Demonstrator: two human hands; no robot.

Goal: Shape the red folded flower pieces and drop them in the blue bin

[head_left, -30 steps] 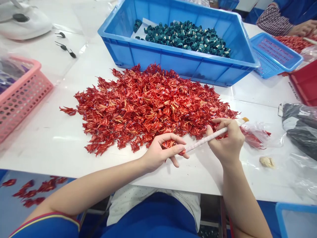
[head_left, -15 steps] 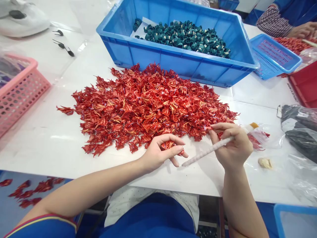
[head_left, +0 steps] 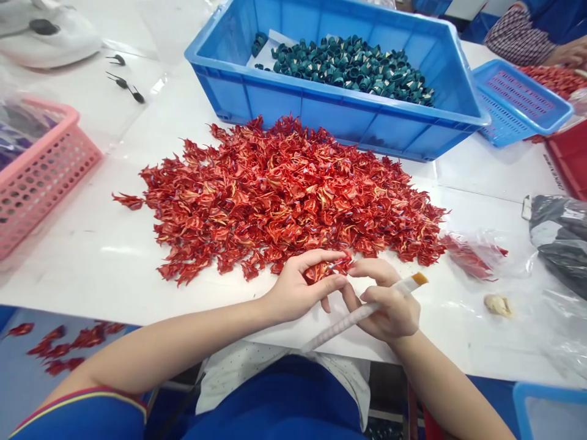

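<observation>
My left hand [head_left: 293,290] is closed loosely around a red piece [head_left: 318,273] with pale streaks, its fingertips and thumb pointing right. My right hand [head_left: 387,308] has a brush [head_left: 342,326] tucked through its fingers, the white wrapped handle slanting down to the left and the yellowish tip up to the right. Its thumb and fingertips meet those of my left hand at the red piece; exactly which fingers grip it is partly hidden. Just beyond both hands lies a broad pile of crumpled red pieces [head_left: 284,195] on the white table [head_left: 110,263].
Behind the pile stands a blue bin [head_left: 321,110] with dark green rings [head_left: 348,67]. A pink basket [head_left: 50,177] is at left, a blue basket [head_left: 523,104] at right. Plastic bags [head_left: 562,238] and a pale lump [head_left: 498,305] lie rightward. A co-worker's hand [head_left: 568,54] shows top right.
My right hand has moved left from the pile's edge with the brush, bringing its fingertips to my left hand. The brush's yellowish tip shows more clearly. The view has shifted slightly.
</observation>
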